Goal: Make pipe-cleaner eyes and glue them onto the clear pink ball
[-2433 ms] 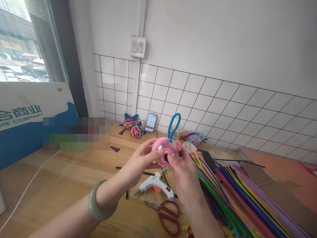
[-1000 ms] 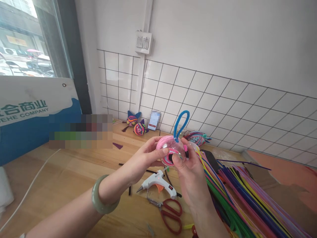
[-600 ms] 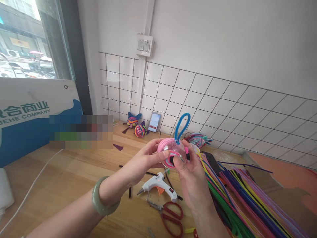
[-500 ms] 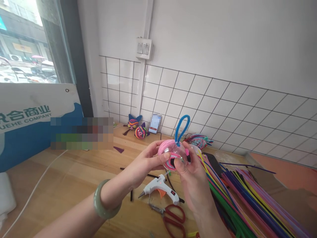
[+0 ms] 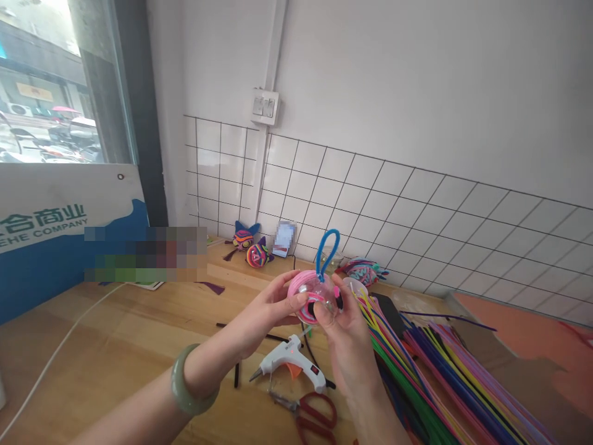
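Between both hands I hold a clear plastic ball partly covered with pink pipe cleaner. A blue pipe-cleaner loop stands up from its top, and pink and black pieces show on its front and right side. My left hand is closed round the ball's left side, thumb across the front. My right hand grips the right side, its thumb pressed on the front near a black piece. Below them on the table lie a white hot glue gun and red-handled scissors.
Bundles of coloured pipe cleaners lie at the right. Finished colourful balls and a propped phone stand by the wall grid. A striped piece lies farther right. A white cable crosses the table's left side.
The view has shifted slightly, so the whole scene sits a little lower and further left. Both hands keep the same hold on the ball.
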The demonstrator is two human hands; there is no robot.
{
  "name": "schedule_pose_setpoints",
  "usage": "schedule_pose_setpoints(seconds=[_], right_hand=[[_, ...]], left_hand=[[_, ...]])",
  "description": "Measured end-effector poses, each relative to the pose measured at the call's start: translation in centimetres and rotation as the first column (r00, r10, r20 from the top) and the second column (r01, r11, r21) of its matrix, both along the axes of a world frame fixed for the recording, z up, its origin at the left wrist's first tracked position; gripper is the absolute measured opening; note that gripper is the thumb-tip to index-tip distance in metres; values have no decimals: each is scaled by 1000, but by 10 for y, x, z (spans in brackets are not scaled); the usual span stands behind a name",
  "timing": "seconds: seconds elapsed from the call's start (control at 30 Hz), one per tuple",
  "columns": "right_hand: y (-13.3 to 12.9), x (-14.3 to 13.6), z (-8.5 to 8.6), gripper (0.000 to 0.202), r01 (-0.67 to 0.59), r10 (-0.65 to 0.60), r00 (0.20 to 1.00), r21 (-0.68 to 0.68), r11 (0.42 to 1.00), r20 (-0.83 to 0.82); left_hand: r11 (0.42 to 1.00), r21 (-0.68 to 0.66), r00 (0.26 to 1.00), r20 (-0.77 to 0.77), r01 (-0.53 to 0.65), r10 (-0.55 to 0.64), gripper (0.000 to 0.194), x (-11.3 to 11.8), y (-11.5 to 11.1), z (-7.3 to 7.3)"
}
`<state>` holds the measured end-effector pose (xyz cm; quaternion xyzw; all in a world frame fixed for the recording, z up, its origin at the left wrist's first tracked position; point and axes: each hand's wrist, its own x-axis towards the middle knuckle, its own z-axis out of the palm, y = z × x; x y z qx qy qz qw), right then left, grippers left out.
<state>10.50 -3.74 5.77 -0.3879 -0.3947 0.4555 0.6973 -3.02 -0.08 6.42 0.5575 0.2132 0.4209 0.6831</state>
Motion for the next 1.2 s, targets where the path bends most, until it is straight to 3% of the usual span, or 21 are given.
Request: schedule_pose_setpoints(seconds=[0.87,1.2], right_hand=[[-3,-1,4,67,2,-2,1000,24,1000,-11],[-2,0,4,68,-15,15,1000,23,1000,-9]], left_hand=[[993,92,996,41,73,-77,51,0,-2,4],[995,71,996,57,68,-72,51,-1,-3,4]])
